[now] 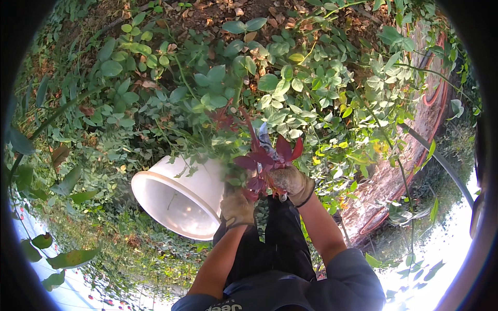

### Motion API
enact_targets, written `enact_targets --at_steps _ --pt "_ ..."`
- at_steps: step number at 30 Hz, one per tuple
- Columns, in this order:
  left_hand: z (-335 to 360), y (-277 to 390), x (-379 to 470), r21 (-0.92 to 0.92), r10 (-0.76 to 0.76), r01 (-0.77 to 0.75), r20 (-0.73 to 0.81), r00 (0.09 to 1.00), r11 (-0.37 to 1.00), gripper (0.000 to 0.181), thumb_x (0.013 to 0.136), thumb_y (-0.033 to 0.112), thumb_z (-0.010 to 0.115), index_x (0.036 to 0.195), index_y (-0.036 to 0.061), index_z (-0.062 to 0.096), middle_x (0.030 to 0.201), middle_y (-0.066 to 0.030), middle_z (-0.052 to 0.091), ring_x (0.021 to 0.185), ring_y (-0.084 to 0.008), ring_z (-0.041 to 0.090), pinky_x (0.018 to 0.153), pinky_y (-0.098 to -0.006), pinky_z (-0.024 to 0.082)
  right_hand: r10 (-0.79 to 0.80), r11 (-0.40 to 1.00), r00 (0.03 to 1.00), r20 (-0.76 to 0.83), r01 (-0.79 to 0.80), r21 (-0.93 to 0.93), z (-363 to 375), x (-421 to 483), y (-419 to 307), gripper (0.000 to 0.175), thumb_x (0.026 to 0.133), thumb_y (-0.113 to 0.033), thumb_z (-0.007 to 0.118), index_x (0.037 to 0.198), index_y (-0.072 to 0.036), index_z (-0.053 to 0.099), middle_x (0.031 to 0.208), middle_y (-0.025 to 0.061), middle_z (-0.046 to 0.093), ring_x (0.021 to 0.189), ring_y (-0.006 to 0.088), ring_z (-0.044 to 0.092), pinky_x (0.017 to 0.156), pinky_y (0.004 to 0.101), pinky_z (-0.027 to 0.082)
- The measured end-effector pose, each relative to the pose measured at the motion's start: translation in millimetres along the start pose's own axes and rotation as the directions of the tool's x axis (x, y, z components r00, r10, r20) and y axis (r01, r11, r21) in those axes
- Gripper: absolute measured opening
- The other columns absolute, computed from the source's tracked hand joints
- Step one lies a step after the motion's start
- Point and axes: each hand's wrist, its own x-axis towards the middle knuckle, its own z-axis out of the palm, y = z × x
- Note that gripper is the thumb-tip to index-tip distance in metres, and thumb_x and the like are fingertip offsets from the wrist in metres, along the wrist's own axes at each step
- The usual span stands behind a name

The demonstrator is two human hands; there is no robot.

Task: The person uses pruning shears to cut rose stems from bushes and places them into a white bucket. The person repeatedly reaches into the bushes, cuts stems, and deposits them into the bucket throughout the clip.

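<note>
My right hand (293, 183), in a tan work glove, grips pruning shears (265, 137) with their grey metal blades pointing up and away from me. Dark red rose leaves (261, 158) on a reddish stem (249, 124) partly cover the shears and both gloves. My left hand (238, 208), gloved too, is curled beside a white plastic bucket (190, 171). Leaves hide its fingertips, so whether it grips the stem or the bucket cannot be told. The bucket lies tilted, mouth towards me, with a thin green sprig (172, 200) inside.
Dense rose foliage (288, 85) spreads in front and on both sides. Dry leaves (268, 19) cover soil at the far side. To the right run a bare dirt path (389, 182), an orange hose (430, 99) and a dark curved pipe (439, 159). A long stem (58, 120) arches at left.
</note>
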Motion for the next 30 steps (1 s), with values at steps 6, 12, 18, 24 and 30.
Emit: enact_targets --at_steps 6,12,18,24,30 --pt "-12.5 10.7 -6.9 -0.075 -0.057 0.064 0.093 0.994 0.995 0.067 0.078 0.042 0.084 0.133 0.0106 0.063 0.127 -0.0178 0.068 0.118 -0.0360 0.066 0.098 -0.0485 0.054 -0.018 0.994 0.992 0.125 0.004 0.113 6.7 -11.8 -7.6 0.061 0.095 -0.010 0.072 0.150 -0.001 0.049 0.122 0.0099 0.067 0.107 0.0207 0.067 0.093 0.0345 0.053" --pt "-10.3 18.5 -9.7 -0.079 -0.126 0.140 0.166 0.978 0.987 0.067 0.077 0.040 0.086 0.133 0.0097 0.063 0.128 -0.0171 0.068 0.118 -0.0367 0.066 0.100 -0.0495 0.054 -0.017 0.993 0.989 0.147 -0.001 0.117 -0.7 -22.9 -2.8 0.059 0.097 -0.011 0.071 0.150 0.001 0.048 0.120 0.0101 0.067 0.108 0.0233 0.066 0.095 0.0391 0.054" --pt "0.6 18.6 -20.2 -0.076 -0.114 0.122 0.108 0.988 0.990 0.065 0.075 0.039 0.087 0.128 0.0090 0.065 0.121 -0.0167 0.070 0.112 -0.0364 0.069 0.096 -0.0485 0.056 0.015 0.987 0.997 0.081 -0.027 0.156 -10.9 -34.0 9.9 0.058 0.097 -0.008 0.069 0.150 0.003 0.048 0.116 0.0101 0.069 0.102 0.0230 0.069 0.091 0.0379 0.056" --pt "14.4 13.9 -25.7 -0.041 -0.072 0.076 0.094 0.993 0.996 0.059 0.072 0.039 0.090 0.118 0.0096 0.067 0.108 -0.0151 0.073 0.104 -0.0363 0.071 0.093 -0.0479 0.057 -0.001 0.981 0.996 0.085 -0.016 0.194 -19.8 -45.6 18.9 0.061 0.097 -0.010 0.069 0.151 0.002 0.046 0.112 0.0143 0.071 0.099 0.0288 0.072 0.088 0.0455 0.059" --pt "12.4 15.3 -29.7 -0.073 -0.107 0.114 0.094 0.990 0.991 0.055 0.076 0.035 0.088 0.121 0.0111 0.068 0.112 -0.0145 0.072 0.106 -0.0342 0.070 0.092 -0.0472 0.057 -0.009 0.990 0.998 0.064 -0.001 0.140 -21.8 -47.5 24.5 0.059 0.095 -0.012 0.073 0.148 0.002 0.052 0.110 0.0052 0.069 0.092 0.0146 0.068 0.079 0.0276 0.055"
